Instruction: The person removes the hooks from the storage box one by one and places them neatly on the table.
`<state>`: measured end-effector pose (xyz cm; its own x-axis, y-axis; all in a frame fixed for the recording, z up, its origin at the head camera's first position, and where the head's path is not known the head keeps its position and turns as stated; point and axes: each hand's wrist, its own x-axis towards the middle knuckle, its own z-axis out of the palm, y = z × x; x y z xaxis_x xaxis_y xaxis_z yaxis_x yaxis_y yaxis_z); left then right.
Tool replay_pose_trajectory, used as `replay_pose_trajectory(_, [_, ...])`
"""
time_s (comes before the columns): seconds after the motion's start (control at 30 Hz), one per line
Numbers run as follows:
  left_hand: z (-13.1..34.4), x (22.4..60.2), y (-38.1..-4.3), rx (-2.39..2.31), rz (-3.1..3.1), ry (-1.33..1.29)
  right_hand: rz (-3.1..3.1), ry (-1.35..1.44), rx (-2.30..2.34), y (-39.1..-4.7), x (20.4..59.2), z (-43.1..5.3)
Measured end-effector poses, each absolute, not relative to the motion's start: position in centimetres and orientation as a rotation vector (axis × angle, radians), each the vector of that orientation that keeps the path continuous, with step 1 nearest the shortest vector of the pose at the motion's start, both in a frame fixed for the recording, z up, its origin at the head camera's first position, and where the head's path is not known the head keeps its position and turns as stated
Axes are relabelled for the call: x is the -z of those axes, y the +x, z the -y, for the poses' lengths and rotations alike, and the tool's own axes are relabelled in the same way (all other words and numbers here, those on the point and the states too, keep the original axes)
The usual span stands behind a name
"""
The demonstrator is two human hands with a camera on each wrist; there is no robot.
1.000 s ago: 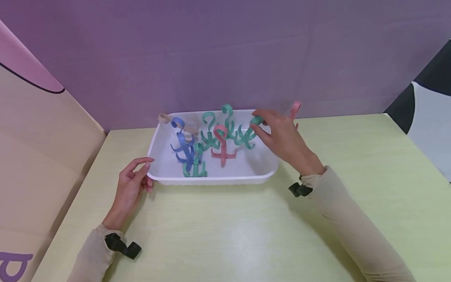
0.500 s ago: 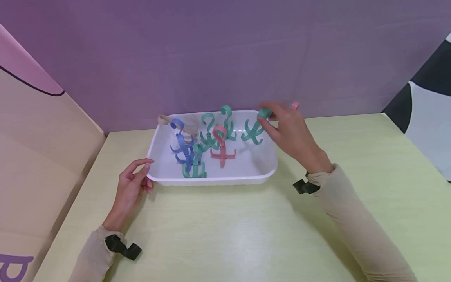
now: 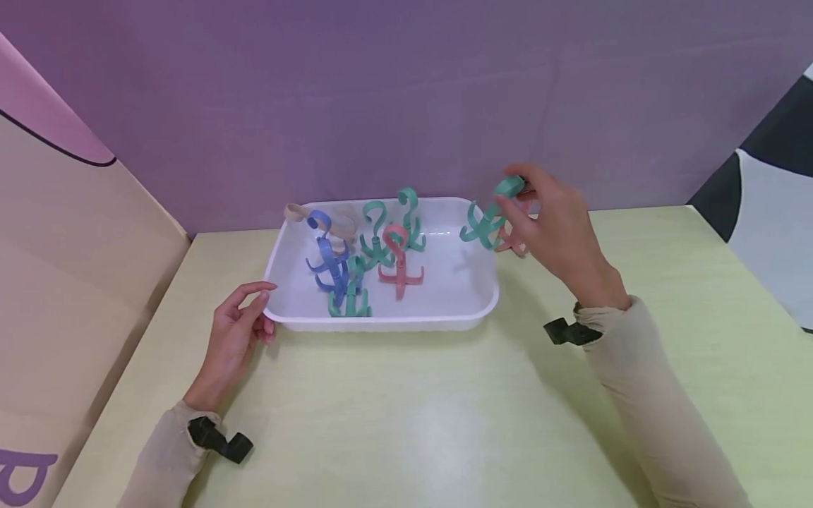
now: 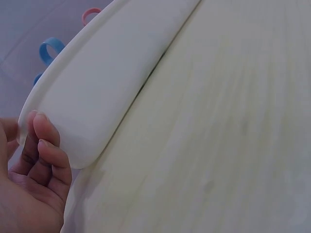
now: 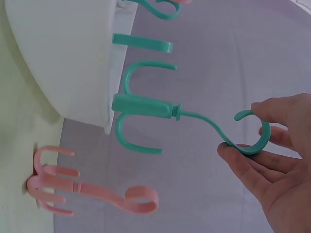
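Observation:
My right hand (image 3: 562, 226) pinches a green four-pronged hanging hook (image 3: 483, 226) by its curved top. The hook hangs prongs down above the right end of a white plastic tray (image 3: 375, 324). In the right wrist view, thumb and fingers meet the hook's curl (image 5: 262, 141), and its prongs overlap the tray's rim. A pink hook (image 5: 58, 182) stands on its prongs on the table, just right of the tray and partly behind the right hand in the head view. At the tray's front left corner, my left hand (image 3: 231, 339) grips the rim between thumb and fingers.
Inside the tray are blue hooks (image 3: 330, 264), several green hooks (image 3: 377, 247), a pink hook (image 3: 401, 271) and beige ones (image 3: 295, 212) at the back left. A purple partition (image 3: 406, 106) rises behind the tray, and a beige panel (image 3: 76, 282) borders the table's left side.
The right hand has carried the green hook rightward and slightly up, from over the tray's interior to its right end. The left hand stays at the rim.

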<state>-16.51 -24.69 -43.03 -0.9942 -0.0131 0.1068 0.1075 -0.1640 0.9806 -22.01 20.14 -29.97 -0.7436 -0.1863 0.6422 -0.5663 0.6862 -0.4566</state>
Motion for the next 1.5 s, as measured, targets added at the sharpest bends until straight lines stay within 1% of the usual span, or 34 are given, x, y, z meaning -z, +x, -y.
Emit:
replay_pose_trajectory(0.87, [24.7,43.2,-16.3,2.348,1.958,-0.095,2.146,0.346,-0.876,-21.7,28.2,-25.6])
replay_pose_trajectory(1.23, [24.7,43.2,-16.4,2.355,1.952,-0.092,2.191,0.235,-0.854,-22.6,28.9,-27.8])
replay_pose_trajectory(1.5, [24.5,43.2,-16.5,2.354,1.952,-0.094,2.259,0.177,-0.886,-23.5,30.5,-28.8])
